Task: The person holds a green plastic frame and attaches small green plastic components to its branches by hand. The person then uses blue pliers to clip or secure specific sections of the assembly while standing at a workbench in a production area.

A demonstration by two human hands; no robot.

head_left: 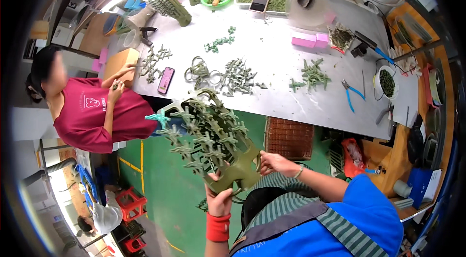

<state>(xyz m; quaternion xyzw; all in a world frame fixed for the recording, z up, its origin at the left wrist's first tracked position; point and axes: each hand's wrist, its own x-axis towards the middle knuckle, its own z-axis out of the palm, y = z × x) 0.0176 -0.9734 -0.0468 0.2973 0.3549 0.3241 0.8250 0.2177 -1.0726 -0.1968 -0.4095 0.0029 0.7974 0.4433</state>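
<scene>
My left hand [221,202], with a red wristband, is closed round the lower edge of a large olive-green moulded piece [233,172]. Rows of small branching parts stick out all over this piece, and one pale turquoise part shows at its left tip. I hold it tilted in front of the table's near edge. My right hand [276,164] is closed at the piece's right rim, fingertips against it. Just beyond lie a heap of small grey-green parts [238,77] and some curved green rings [198,71]. Another small green pile [313,73] rests farther right.
The metal table [281,97] also holds blue-handled pliers [353,96], a white bowl of green bits [387,82], pink blocks [309,39] and a phone [166,81]. A co-worker [102,106] in a dark red shirt stands at the left. A brown crate [289,138] sits below the table edge.
</scene>
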